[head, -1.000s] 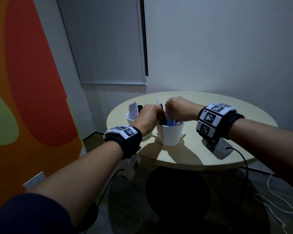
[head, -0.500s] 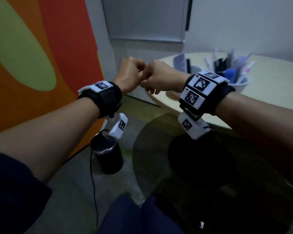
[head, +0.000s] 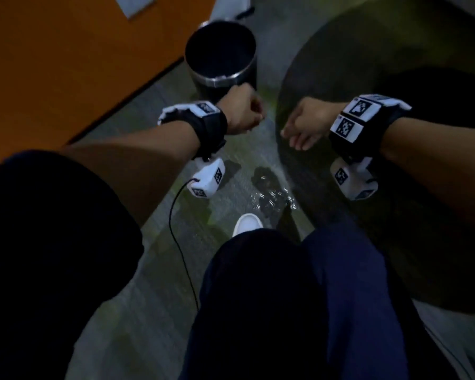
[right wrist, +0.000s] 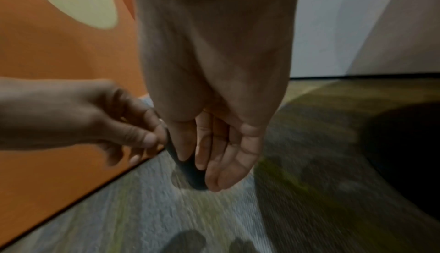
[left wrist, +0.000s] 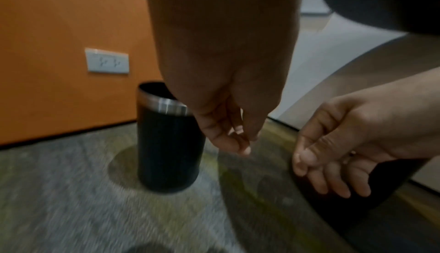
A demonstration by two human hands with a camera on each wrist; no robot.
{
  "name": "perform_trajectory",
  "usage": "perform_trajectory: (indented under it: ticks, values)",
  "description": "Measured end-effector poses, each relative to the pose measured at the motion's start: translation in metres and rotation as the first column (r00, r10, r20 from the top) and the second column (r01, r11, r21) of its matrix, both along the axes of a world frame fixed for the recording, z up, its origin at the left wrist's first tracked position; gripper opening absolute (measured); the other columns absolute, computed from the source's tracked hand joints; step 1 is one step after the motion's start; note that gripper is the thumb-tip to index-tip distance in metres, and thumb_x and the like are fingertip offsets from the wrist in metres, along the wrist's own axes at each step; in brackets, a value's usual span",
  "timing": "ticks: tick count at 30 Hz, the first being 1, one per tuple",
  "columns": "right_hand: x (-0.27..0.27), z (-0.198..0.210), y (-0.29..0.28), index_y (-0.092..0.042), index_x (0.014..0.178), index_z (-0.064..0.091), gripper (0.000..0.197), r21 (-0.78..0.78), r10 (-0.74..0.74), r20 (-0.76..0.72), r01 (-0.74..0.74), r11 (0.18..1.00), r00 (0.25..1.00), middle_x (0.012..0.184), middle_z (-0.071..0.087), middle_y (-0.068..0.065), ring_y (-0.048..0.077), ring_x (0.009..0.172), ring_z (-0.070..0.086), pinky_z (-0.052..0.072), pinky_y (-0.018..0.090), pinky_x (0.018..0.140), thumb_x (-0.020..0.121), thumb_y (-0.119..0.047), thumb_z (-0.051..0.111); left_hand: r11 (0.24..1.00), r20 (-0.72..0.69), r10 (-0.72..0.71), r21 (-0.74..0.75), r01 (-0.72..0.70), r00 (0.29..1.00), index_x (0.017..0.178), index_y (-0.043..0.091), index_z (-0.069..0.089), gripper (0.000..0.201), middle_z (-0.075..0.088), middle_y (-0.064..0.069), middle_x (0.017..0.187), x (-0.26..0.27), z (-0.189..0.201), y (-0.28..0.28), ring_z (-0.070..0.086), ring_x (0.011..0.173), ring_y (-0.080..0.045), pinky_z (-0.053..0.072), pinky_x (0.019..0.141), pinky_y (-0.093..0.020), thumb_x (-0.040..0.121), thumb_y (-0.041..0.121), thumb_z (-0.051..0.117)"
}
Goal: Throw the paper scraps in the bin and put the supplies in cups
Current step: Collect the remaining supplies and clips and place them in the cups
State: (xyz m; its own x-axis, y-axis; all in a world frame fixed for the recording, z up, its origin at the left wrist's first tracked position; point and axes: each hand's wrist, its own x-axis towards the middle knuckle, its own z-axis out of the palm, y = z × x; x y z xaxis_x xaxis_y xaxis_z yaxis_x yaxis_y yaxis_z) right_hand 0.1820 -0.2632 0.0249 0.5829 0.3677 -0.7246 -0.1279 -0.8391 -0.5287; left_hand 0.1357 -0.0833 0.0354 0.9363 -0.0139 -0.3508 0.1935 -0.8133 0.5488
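A black bin [head: 222, 79] with a metal rim stands on the carpet by the orange wall, its dark inside showing nothing I can make out. My left hand [head: 247, 116] hangs just in front of the bin's near rim. Its fingertips are bunched against the thumb [left wrist: 240, 140], and no scrap shows between them. My right hand [head: 299, 135] is a little to the right of it, with fingers straight and relaxed, pointing down and empty [right wrist: 209, 166]. In the left wrist view the bin [left wrist: 169, 144] stands left of both hands. No cups or supplies are in view.
The orange wall carries a white socket plate [left wrist: 107, 60]. The table's dark round base [head: 395, 133] fills the right side of the floor. My legs, a white shoe [head: 247, 223] and a wrist cable [head: 181, 242] are below the hands.
Both hands left the cup on the table and swung down and left to the bin. The right hand went from a fist to straight fingers. The view dropped to the floor.
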Motion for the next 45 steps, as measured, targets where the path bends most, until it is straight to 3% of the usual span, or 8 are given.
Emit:
perform_trajectory:
  ticks: [10, 15, 22, 27, 32, 36, 40, 45]
  values:
    - [-0.009, -0.18, -0.013, 0.008, 0.082, 0.071, 0.02, -0.128, 0.012, -0.083, -0.022, 0.991, 0.997, 0.079, 0.072, 0.024, 0.033, 0.065, 0.068, 0.058, 0.052, 0.074, 0.085, -0.011, 0.067, 1.0, -0.315, -0.01, 0.002, 0.011, 0.949, 0.088, -0.002, 0.071, 0.018, 0.072, -0.018, 0.086, -0.031, -0.174, 0.022, 0.066, 0.079, -0.028, 0.055, 0.077, -0.041, 0.089, 0.013, 0.061]
    - [-0.039, -0.227, -0.04, -0.006, 0.084, 0.064, 0.007, -0.125, 0.002, -0.109, -0.016, 0.992, 0.994, 0.077, 0.07, 0.015, 0.025, 0.06, 0.065, 0.056, 0.027, 0.044, 0.083, -0.01, 0.06, 0.996, -0.342, -0.035, 0.063, 0.06, 0.939, 0.102, -0.004, 0.07, 0.024, 0.069, -0.025, 0.108, -0.044, -0.22, 0.003, 0.066, 0.101, -0.036, 0.052, 0.09, -0.041, 0.092, 0.016, 0.062]
    - [-0.096, -0.291, -0.077, 0.0, 0.109, 0.062, 0.034, -0.209, -0.114, 0.085, 0.13, 0.969, 0.99, 0.108, 0.063, 0.021, 0.033, 0.101, 0.059, 0.047, 0.033, 0.083, 0.079, -0.011, 0.073, 0.957, -0.364, -0.14, 0.19, 0.221, 0.921, 0.136, 0.009, 0.05, 0.053, 0.048, -0.022, 0.137, -0.032, -0.295, -0.021, 0.045, 0.127, -0.043, 0.039, 0.107, -0.048, 0.087, 0.02, 0.065]
    - [-0.125, -0.316, -0.067, -0.006, 0.11, 0.06, 0.028, -0.148, -0.199, 0.313, 0.255, 0.956, 0.929, 0.111, 0.063, 0.022, 0.035, 0.104, 0.06, 0.047, 0.036, 0.09, 0.083, -0.004, 0.061, 0.91, -0.221, -0.229, 0.297, 0.29, 0.948, 0.137, 0.0, 0.046, 0.049, 0.041, -0.021, 0.141, -0.036, -0.322, -0.034, 0.033, 0.135, -0.036, 0.021, 0.114, -0.044, 0.092, 0.015, 0.056]
    - [-0.111, -0.328, -0.038, -0.009, 0.094, 0.07, 0.025, 0.047, -0.172, 0.412, 0.167, 0.985, 0.895, 0.101, 0.065, 0.016, 0.034, 0.091, 0.064, 0.052, 0.039, 0.085, 0.077, 0.005, 0.058, 0.951, -0.145, -0.265, 0.124, 0.283, 0.953, 0.089, 0.0, 0.064, 0.015, 0.061, -0.024, 0.105, -0.055, -0.335, -0.037, 0.059, 0.1, -0.042, 0.047, 0.088, -0.049, 0.08, 0.007, 0.054]
    - [-0.098, -0.323, -0.043, -0.012, 0.099, 0.069, 0.021, 0.095, -0.292, 0.386, 0.278, 0.956, 0.875, 0.104, 0.069, 0.01, 0.022, 0.095, 0.063, 0.044, 0.022, 0.089, 0.083, -0.003, 0.058, 0.989, -0.108, -0.145, -0.051, 0.14, 0.984, 0.096, 0.005, 0.07, 0.026, 0.066, -0.019, 0.107, -0.06, -0.319, -0.018, 0.063, 0.098, -0.036, 0.05, 0.085, -0.041, 0.078, 0.009, 0.052]
    - [-0.095, -0.328, -0.058, -0.007, 0.123, 0.059, 0.035, -0.05, -0.253, 0.458, 0.309, 0.95, 0.852, 0.129, 0.055, 0.022, 0.035, 0.12, 0.052, 0.038, 0.035, 0.106, 0.088, -0.008, 0.054, 0.998, -0.096, -0.053, -0.042, 0.049, 0.994, 0.119, 0.004, 0.062, 0.041, 0.058, -0.02, 0.123, -0.073, -0.323, 0.016, 0.057, 0.11, -0.036, 0.048, 0.091, -0.038, 0.081, 0.018, 0.068]
    - [-0.11, -0.33, -0.028, -0.004, 0.132, 0.052, 0.058, -0.056, -0.056, 0.445, 0.09, 0.994, 0.894, 0.131, 0.046, 0.021, 0.038, 0.117, 0.05, 0.043, 0.038, 0.105, 0.076, 0.001, 0.067, 0.971, -0.254, -0.162, 0.13, 0.199, 0.954, 0.12, 0.011, 0.056, 0.057, 0.055, -0.016, 0.121, -0.099, -0.331, 0.007, 0.053, 0.112, -0.036, 0.046, 0.087, -0.043, 0.071, 0.026, 0.08]
